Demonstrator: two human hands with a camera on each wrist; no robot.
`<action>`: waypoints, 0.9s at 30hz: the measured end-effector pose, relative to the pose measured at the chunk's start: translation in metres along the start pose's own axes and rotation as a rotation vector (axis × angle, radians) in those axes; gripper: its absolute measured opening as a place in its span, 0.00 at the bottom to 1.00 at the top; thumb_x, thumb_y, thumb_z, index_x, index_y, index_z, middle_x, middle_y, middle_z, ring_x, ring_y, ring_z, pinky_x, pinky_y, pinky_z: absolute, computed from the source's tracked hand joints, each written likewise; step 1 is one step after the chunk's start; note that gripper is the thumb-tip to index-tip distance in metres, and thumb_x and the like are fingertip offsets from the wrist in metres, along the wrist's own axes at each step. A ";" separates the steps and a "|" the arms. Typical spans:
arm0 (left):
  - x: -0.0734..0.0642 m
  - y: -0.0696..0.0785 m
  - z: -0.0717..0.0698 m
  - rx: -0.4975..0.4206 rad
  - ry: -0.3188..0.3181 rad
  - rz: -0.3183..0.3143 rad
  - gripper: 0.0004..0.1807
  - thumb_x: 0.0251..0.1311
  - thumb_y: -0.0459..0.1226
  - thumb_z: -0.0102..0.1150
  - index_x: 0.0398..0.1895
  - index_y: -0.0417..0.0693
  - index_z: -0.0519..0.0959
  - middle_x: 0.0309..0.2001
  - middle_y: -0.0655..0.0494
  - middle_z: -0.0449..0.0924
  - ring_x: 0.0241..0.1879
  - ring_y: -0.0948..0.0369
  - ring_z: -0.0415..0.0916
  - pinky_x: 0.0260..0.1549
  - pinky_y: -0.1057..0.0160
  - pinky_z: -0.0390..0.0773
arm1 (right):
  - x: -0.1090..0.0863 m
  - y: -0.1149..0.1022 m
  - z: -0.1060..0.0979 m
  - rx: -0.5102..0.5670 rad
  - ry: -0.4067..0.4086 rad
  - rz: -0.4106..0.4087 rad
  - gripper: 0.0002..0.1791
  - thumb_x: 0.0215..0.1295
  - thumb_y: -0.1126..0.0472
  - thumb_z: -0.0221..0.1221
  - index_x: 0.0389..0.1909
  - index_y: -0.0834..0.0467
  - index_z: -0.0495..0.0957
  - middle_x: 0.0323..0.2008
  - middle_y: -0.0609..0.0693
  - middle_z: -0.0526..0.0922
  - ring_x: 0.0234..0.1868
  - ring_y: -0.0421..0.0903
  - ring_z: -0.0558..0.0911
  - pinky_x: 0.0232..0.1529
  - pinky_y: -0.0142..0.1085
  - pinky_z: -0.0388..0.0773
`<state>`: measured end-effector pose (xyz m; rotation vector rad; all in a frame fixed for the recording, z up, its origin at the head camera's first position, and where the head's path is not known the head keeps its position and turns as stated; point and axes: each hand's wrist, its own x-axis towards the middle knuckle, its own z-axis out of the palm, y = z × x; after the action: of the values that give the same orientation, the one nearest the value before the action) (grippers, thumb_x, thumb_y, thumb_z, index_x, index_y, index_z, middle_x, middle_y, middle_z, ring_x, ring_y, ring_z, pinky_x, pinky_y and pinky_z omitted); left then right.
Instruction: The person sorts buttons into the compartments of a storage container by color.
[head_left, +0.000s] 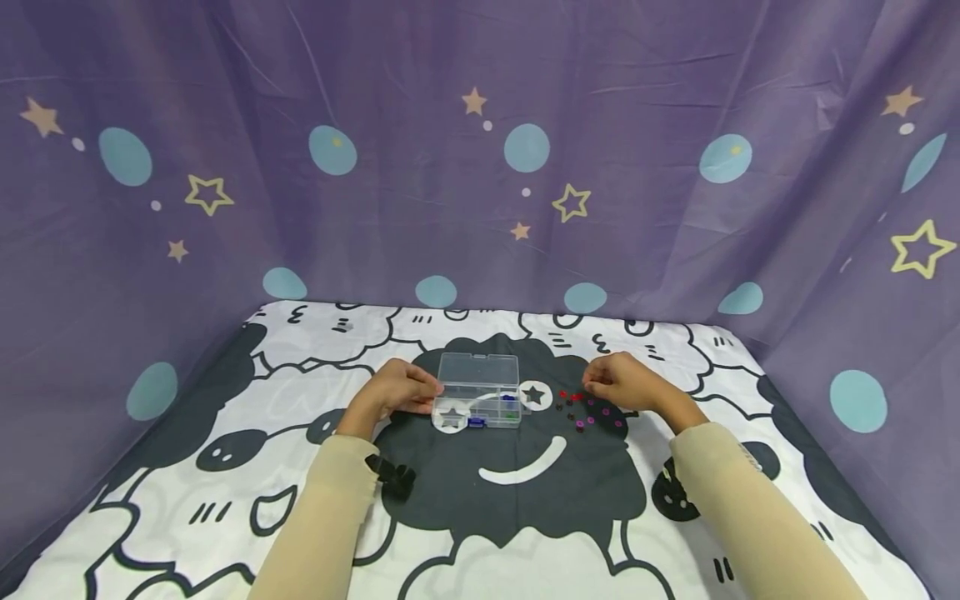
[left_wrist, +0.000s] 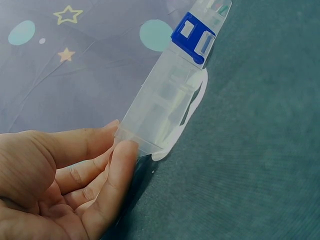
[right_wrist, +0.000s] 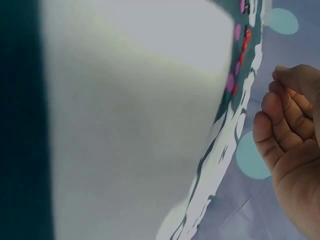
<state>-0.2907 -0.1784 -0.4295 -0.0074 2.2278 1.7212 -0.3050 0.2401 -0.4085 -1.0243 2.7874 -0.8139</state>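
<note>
A clear plastic compartment box [head_left: 495,416] lies on the dark cloud print, its lid [head_left: 478,369] tipped back. Small blue pieces [head_left: 508,398] and green pieces [head_left: 512,415] show in its right compartments. My left hand [head_left: 401,387] pinches the box's left end; in the left wrist view the thumb lies on the near side, beside the blue latch [left_wrist: 193,37] further along. Small red pieces [head_left: 577,397] and purple ring-like pieces [head_left: 590,421] lie scattered right of the box. My right hand [head_left: 622,382] hovers just beyond them, fingers loosely bent; nothing shows between thumb and fingertips [right_wrist: 272,102].
The cloth [head_left: 247,492] has a black-and-white sheep print. Behind the table hangs a purple curtain [head_left: 420,208] with stars and blue ovals. A black strap piece [head_left: 393,477] sits at the left sleeve.
</note>
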 end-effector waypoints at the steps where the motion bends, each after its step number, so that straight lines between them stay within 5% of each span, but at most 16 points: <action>1: 0.000 -0.001 0.000 -0.002 0.000 -0.001 0.09 0.66 0.29 0.66 0.46 0.32 0.85 0.39 0.42 0.84 0.28 0.58 0.86 0.34 0.60 0.90 | -0.001 0.002 0.000 0.001 -0.001 0.008 0.04 0.70 0.67 0.62 0.34 0.59 0.84 0.24 0.47 0.84 0.21 0.35 0.73 0.25 0.31 0.74; 10: 0.000 0.000 0.000 -0.013 -0.008 -0.004 0.09 0.65 0.29 0.67 0.46 0.31 0.85 0.41 0.41 0.84 0.30 0.57 0.86 0.35 0.59 0.91 | -0.009 0.014 -0.004 0.008 -0.016 0.077 0.04 0.67 0.70 0.62 0.33 0.61 0.84 0.26 0.48 0.87 0.23 0.36 0.75 0.26 0.30 0.75; 27: 0.000 0.000 -0.001 -0.006 -0.007 -0.012 0.10 0.66 0.29 0.66 0.47 0.32 0.85 0.41 0.41 0.85 0.29 0.58 0.86 0.35 0.61 0.90 | -0.018 0.022 -0.014 0.038 -0.197 0.065 0.06 0.63 0.74 0.64 0.32 0.61 0.86 0.27 0.47 0.86 0.28 0.37 0.80 0.30 0.30 0.79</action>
<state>-0.2914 -0.1791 -0.4290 -0.0166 2.2128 1.7192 -0.3073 0.2720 -0.4093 -0.9461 2.6153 -0.7126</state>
